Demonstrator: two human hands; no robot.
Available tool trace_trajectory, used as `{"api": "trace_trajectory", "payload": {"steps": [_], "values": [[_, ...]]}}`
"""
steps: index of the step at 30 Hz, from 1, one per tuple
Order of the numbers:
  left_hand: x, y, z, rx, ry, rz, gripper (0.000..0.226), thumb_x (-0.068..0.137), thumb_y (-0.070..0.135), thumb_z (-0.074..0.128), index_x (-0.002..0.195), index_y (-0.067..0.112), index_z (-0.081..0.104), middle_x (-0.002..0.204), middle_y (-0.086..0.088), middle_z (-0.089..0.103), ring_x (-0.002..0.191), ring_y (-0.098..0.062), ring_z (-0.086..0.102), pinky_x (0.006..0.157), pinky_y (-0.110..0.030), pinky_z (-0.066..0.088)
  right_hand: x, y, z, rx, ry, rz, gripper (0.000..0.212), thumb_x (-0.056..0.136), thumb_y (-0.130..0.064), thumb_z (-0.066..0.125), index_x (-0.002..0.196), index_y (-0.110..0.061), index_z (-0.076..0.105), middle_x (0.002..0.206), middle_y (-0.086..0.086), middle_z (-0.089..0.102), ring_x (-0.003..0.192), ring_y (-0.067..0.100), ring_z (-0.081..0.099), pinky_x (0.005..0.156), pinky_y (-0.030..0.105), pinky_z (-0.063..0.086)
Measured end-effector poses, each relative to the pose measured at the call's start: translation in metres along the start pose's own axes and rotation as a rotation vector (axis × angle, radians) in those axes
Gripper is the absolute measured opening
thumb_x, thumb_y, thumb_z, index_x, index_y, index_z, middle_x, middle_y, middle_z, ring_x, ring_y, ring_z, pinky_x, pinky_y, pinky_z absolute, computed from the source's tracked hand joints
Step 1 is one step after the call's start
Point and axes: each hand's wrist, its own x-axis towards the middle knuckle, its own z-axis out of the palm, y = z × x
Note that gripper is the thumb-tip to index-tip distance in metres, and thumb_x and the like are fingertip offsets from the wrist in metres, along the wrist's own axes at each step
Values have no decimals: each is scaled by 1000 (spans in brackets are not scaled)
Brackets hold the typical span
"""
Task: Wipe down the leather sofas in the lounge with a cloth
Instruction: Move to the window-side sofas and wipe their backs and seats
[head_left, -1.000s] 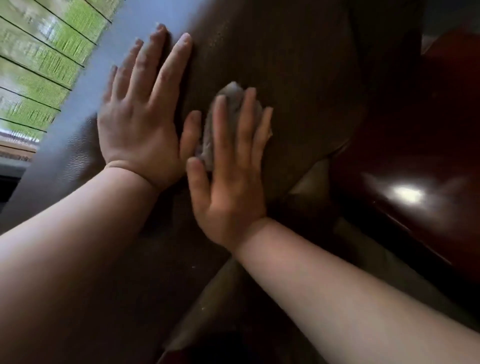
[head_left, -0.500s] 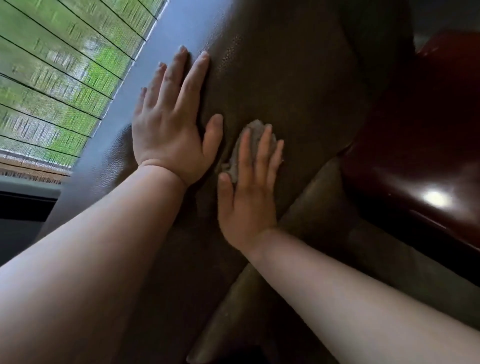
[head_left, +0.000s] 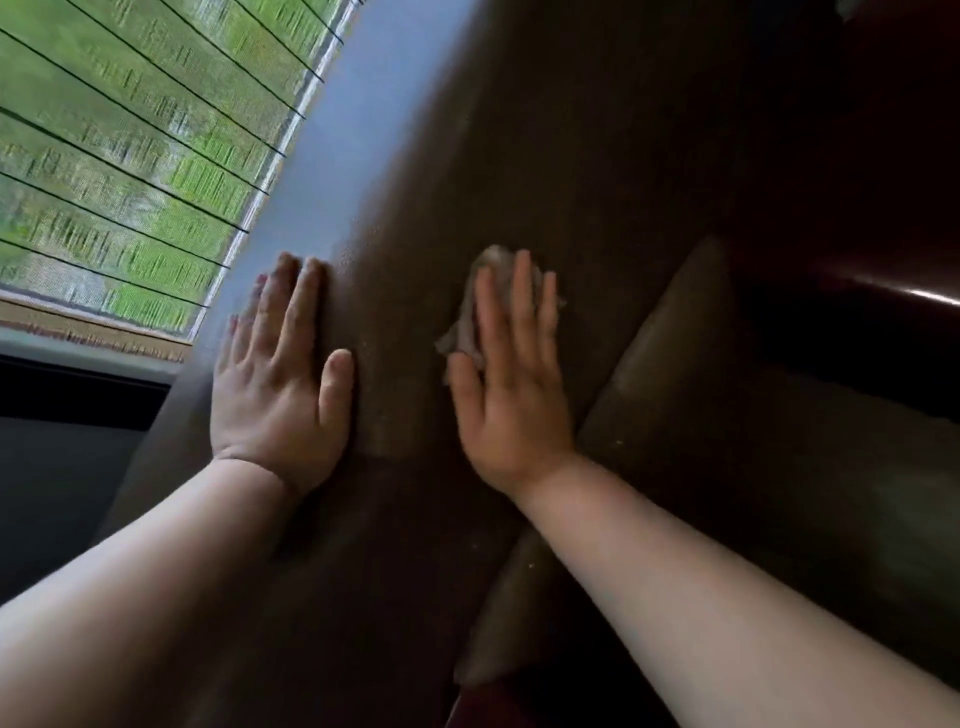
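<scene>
On sofa back (head_left: 519, 156): cloth (head_left: 475, 306) under flat right hand (head_left: 511, 395) fingers.

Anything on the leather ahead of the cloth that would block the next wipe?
Nothing visible. The right hand presses the cloth flat on bare sofa; the left hand rests off to the side.

- A sitting room or lounge, by the look of it: a large brown leather sofa (head_left: 545, 156) fills most of the view, its grain showing in the daylight.
- A seat cushion (head_left: 701, 374) lies beside the sofa's upright part.
- A window with slatted blinds (head_left: 130, 156) stands just behind the sofa, green foliage showing through.
- Glossy dark red-brown furniture (head_left: 857, 249) sits to the right; what piece it is, I cannot tell.
</scene>
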Motion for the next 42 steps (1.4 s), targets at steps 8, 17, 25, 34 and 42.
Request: {"api": "trace_trajectory", "payload": {"steps": [8,17,25,34,42], "values": [[-5,-3,1,-20,50,2,80,96,61,28,169,31,18,176,-5,18,163,-29,17,131,-52,16,-26,-48,24,19,29,39,64,110,-39,29,166,-10,19,174,20,3,159,46,-5,128,59,3],[-9,-7,6,-36,107,4,77,98,67,31,168,37,21,176,-2,22,162,-28,19,130,-53,18,-59,12,14,18,102,691,62,113,-33,27,168,-15,3,175,9,-11,161,29,-13,129,36,-10],[-7,-9,8,-67,121,9,72,101,62,34,168,37,23,175,-2,24,162,-28,20,130,-55,18,-81,-12,40,-14,57,140,63,109,-37,31,165,-13,17,174,17,3,161,40,1,129,58,8],[-4,-3,-9,-114,-48,-58,68,103,63,29,167,45,17,177,5,15,164,-21,11,132,-49,11,-96,-94,58,94,-18,140,69,110,-53,25,169,-27,1,175,4,-16,160,33,-16,130,49,-4],[-189,-109,-23,-49,-146,-48,68,102,57,22,165,42,2,177,8,1,164,-14,-2,133,-45,5,-143,-29,47,11,19,734,63,113,-31,28,167,-8,5,174,16,-9,161,34,-10,130,40,-5]]}}
